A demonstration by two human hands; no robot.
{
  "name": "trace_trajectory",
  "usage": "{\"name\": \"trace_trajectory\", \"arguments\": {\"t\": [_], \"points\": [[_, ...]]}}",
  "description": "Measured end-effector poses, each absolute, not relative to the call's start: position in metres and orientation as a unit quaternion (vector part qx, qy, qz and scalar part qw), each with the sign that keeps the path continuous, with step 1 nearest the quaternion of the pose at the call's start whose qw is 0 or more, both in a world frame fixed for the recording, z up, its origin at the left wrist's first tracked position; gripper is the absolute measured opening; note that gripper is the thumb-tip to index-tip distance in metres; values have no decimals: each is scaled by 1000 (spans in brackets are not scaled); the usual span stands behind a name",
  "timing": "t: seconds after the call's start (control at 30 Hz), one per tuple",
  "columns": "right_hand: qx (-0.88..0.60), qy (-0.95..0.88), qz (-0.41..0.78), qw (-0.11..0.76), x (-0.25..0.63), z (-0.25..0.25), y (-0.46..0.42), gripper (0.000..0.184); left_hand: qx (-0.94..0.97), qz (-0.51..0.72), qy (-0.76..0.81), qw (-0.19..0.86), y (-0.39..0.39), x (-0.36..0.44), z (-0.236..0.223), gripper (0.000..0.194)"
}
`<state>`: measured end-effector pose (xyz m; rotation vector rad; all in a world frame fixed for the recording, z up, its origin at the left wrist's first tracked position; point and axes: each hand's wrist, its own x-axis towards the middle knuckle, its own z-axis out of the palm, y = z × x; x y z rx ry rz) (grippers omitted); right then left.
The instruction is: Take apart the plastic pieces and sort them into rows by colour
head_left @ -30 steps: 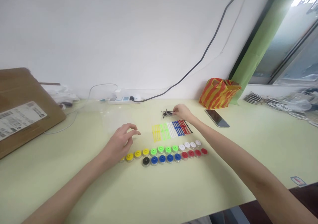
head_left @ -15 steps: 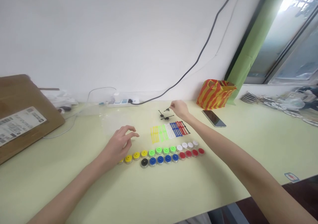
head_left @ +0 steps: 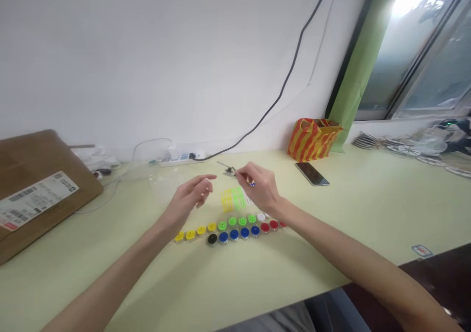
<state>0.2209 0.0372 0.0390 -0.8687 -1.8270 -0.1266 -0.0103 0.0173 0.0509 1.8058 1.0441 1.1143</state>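
Observation:
My right hand (head_left: 259,184) is closed in a pinch, its fingertips on a small black part with thin rods (head_left: 229,170); blur hides its exact shape. Facing it from the left, my left hand (head_left: 190,198) is open, with the index finger stretched out, the other fingers loosely bent and nothing in them. Below the hands lie small plastic sticks: yellow sticks (head_left: 227,201), green sticks (head_left: 239,198) and partly covered white sticks (head_left: 247,196). Nearer to me are rows of round clear-based pieces with yellow caps (head_left: 190,235), green caps (head_left: 232,221), blue caps (head_left: 234,234), red caps (head_left: 274,224) and one black cap (head_left: 212,239).
A cardboard box (head_left: 44,184) stands at the left. By the wall are a power strip (head_left: 182,159) and a black cable (head_left: 270,108). To the right are a phone (head_left: 312,173), a striped bag (head_left: 313,139) and a pile of discs (head_left: 401,148).
My right hand has moved left and toward me with the black part, now over the coloured sticks. My left hand has shifted slightly right and up. The view has turned a little.

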Motion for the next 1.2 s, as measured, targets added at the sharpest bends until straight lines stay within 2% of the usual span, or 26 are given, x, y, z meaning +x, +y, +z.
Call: {"name": "trace_trajectory", "arguments": {"t": [0.07,0.13,0.23,0.3,0.37,0.47,0.53,0.63,0.77,0.87,1.03,1.2], "points": [[-328,-777,-41,535,209,27,19,21,701,430,371,432,15,6,52,43],[-326,-778,5,538,201,16,8,18,706,443,357,421,12,16,46,38],[-352,-766,128,522,195,5,0,8,738,475,372,301,8,18,29,26],[-348,-767,204,499,195,0,-3,12,790,448,373,192,7,12,17,22],[-337,-771,244,482,194,-2,-8,15,827,410,367,113,8,6,8,29],[-335,-765,256,487,193,-2,-17,20,834,401,372,63,9,0,4,32],[-332,-752,266,504,191,1,-23,22,835,405,368,57,8,0,5,22],[-326,-725,315,518,191,8,-26,13,843,401,352,69,3,1,7,10],[-294,-724,388,489,201,15,-15,14,859,388,322,87,0,5,4,5],[-252,-753,421,438,213,19,-3,16,886,366,277,67,2,5,3,6],[-234,-798,425,358,230,28,4,15,926,316,206,11,0,7,11,19],[-211,-773,505,321,238,40,-3,24,912,349,203,70,-11,14,16,17]]}}
